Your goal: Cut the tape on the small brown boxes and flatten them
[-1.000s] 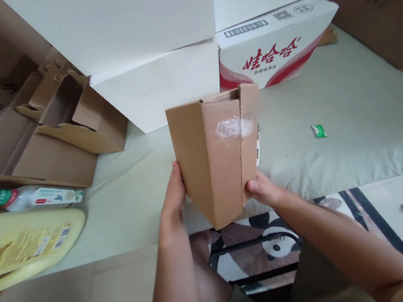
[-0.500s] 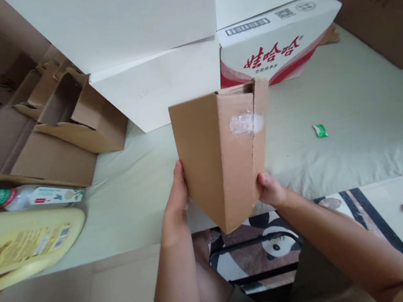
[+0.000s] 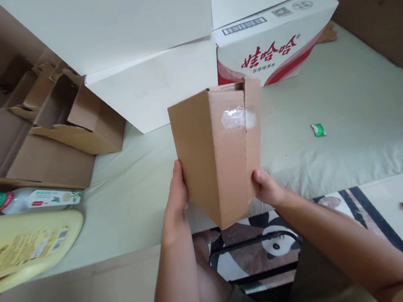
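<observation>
A brown cardboard box point(image 3: 197, 156) is held up in front of me, tilted, with one corner pointing down toward my lap. Clear tape point(image 3: 236, 118) crosses the seam on its narrow side. My left hand point(image 3: 177, 189) grips its left edge, the thumb along the side and the other fingers hidden behind. Against the lower right edge, my right hand point(image 3: 267, 187) holds the box with its thumb in view and its fingers mostly out of sight.
White cartons point(image 3: 151, 84) and a red-and-white carton point(image 3: 263, 51) stand behind. On the left are open cardboard boxes point(image 3: 50, 152), a clear bottle point(image 3: 22, 198) and a yellow jug point(image 3: 52, 234). A small green packet point(image 3: 318, 130) lies on the pale cloth point(image 3: 355, 106). Below is a panda-printed surface point(image 3: 247, 247).
The box has turned slightly and shifted a little to the left in both hands, its lower corner now slightly higher. The view has moved slightly.
</observation>
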Action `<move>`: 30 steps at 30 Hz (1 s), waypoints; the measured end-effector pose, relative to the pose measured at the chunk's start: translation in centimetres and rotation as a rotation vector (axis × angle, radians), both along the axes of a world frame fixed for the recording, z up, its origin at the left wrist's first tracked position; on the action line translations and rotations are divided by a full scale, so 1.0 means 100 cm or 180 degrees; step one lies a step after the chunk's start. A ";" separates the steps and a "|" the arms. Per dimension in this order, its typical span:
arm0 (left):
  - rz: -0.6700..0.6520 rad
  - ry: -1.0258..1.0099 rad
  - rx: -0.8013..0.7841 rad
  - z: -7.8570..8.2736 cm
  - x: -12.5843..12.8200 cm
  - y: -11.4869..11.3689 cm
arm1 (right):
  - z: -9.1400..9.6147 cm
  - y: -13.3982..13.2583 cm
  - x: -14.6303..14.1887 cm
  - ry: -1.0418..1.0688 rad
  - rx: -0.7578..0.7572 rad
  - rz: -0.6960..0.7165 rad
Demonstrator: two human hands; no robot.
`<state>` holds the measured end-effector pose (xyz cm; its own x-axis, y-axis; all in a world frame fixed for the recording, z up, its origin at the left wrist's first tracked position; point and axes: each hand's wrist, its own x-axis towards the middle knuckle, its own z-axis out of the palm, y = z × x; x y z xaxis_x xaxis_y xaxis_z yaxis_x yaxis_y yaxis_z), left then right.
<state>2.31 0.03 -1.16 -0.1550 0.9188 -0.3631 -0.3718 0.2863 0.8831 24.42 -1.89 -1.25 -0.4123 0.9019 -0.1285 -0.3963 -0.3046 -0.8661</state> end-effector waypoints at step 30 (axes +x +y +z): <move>-0.0421 0.2703 0.0885 -0.006 -0.014 0.004 | 0.018 0.019 0.015 -0.1553 0.1670 -0.0363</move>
<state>0.88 0.42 -1.73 -0.1564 0.9857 0.0631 0.4577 0.0158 0.8890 25.88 0.00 0.56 -0.3183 0.9293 0.1875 0.0682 0.2197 -0.9732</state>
